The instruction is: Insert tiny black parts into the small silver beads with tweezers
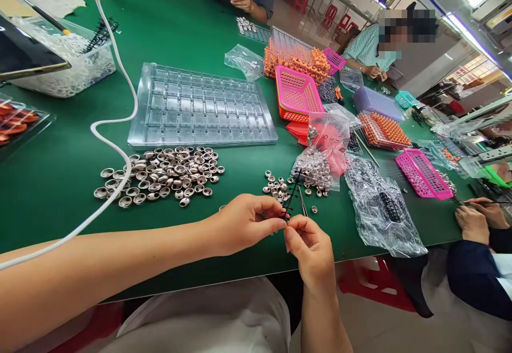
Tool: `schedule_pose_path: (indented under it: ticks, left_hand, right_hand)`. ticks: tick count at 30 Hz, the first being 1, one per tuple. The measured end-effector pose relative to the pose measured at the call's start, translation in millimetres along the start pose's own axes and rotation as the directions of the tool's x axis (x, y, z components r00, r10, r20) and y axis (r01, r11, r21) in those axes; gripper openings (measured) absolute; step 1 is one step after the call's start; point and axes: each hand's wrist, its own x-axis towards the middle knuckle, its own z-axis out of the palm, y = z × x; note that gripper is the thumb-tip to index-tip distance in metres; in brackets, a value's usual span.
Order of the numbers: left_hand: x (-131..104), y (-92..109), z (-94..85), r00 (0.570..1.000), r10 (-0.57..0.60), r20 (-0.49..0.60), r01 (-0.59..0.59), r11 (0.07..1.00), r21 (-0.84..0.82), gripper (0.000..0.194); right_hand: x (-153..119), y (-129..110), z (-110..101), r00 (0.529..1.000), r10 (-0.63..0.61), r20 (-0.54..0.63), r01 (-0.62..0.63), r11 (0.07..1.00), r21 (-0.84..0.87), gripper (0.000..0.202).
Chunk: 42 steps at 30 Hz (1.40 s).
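Note:
A thin black branched plastic piece [294, 195] stands up between my hands, near the table's front edge. My left hand [256, 222] pinches its lower part between thumb and fingers. Against the piece's bottom end, the thumb and fingertips of my right hand [310, 241] are pressed together; whatever small part they hold is hidden. Metal tweezers [303, 201] lie just behind my right hand. Small silvery cups form a large pile [164, 174] on the left and a smaller group [278, 186] beside the tweezers.
Clear stacked trays [204, 107] lie behind the large pile. A white cable [130, 166] crosses the left side. Pink baskets [298, 94], plastic bags [380, 203] and trays of orange parts [386, 129] stand to the right. Other people's hands [478, 219] work at the far right and across the table.

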Motion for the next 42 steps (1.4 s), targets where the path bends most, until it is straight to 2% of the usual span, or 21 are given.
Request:
schedule_pose_path:
  ticks: [9,16,19,21,23,24,26,28,29,31,34,37,39,42]
  left_hand:
    - [1.6,-5.0,1.0,1.000,0.015,-0.010,-0.015,1.000,-0.007,0.024]
    - [4.1,-10.7,1.8,1.000,0.026,0.007,-0.026,0.998,-0.061,0.024]
    - [4.7,-10.2,1.3,0.999,0.032,0.018,-0.031,0.997,-0.064,0.024]
    - [5.2,-9.6,0.7,0.999,0.026,0.018,-0.025,0.998,-0.059,0.025]
    - [5.8,-9.6,-0.3,1.000,0.011,0.003,-0.011,1.000,-0.029,0.026]
    - [6.1,-10.0,-0.9,1.000,0.003,-0.011,-0.003,1.000,0.001,0.027]
    - [6.6,-11.2,-2.2,0.999,-0.011,-0.044,0.014,0.997,0.075,0.028]
    - [7.0,-12.7,-3.1,0.998,-0.019,-0.067,0.029,0.989,0.143,0.029]
    - [7.1,-13.3,-3.4,0.997,-0.022,-0.072,0.034,0.985,0.171,0.029]
    - [7.1,-14.2,-3.3,0.997,-0.029,-0.075,0.044,0.977,0.210,0.028]
    - [6.8,-14.6,-2.3,0.997,-0.039,-0.073,0.055,0.968,0.243,0.027]
    - [6.8,-14.4,-1.4,0.998,-0.030,-0.062,0.045,0.966,0.253,0.027]
    - [6.9,-14.2,-1.2,0.998,-0.027,-0.058,0.041,0.967,0.251,0.027]
    - [7.0,-13.7,-1.2,0.998,-0.032,-0.055,0.045,0.967,0.252,0.025]
  right_hand:
    - [6.4,4.2,-2.3,0.987,0.127,0.102,-0.142,0.977,0.161,0.033]
    - [12.4,-1.3,3.3,0.956,0.207,0.210,-0.267,0.909,0.321,0.037]
    - [13.6,-1.0,3.7,0.941,0.208,0.267,-0.298,0.885,0.359,0.037]
    - [13.4,-0.3,2.1,0.944,0.180,0.278,-0.275,0.893,0.356,0.037]
    - [12.1,0.3,-1.3,0.969,0.120,0.216,-0.180,0.941,0.285,0.036]
    - [11.2,0.5,-3.6,0.985,0.079,0.155,-0.109,0.974,0.196,0.033]
    - [9.1,0.9,-8.6,0.998,-0.059,0.012,0.060,0.994,-0.095,0.025]
    - [7.3,1.5,-13.1,0.971,-0.237,-0.033,0.200,0.882,-0.428,0.017]
    - [6.5,2.0,-14.8,0.952,-0.305,-0.006,0.251,0.795,-0.553,0.014]
    - [5.4,3.5,-17.0,0.922,-0.375,0.093,0.330,0.639,-0.695,0.012]
    - [4.3,6.1,-18.4,0.908,-0.374,0.187,0.367,0.499,-0.785,0.013]
    - [3.2,7.5,-19.9,0.908,-0.358,0.216,0.368,0.438,-0.820,0.013]
    - [2.2,7.1,-21.0,0.912,-0.354,0.209,0.361,0.447,-0.819,0.014]
    - [-0.3,3.7,-19.9,0.915,-0.379,0.139,0.340,0.536,-0.772,0.012]
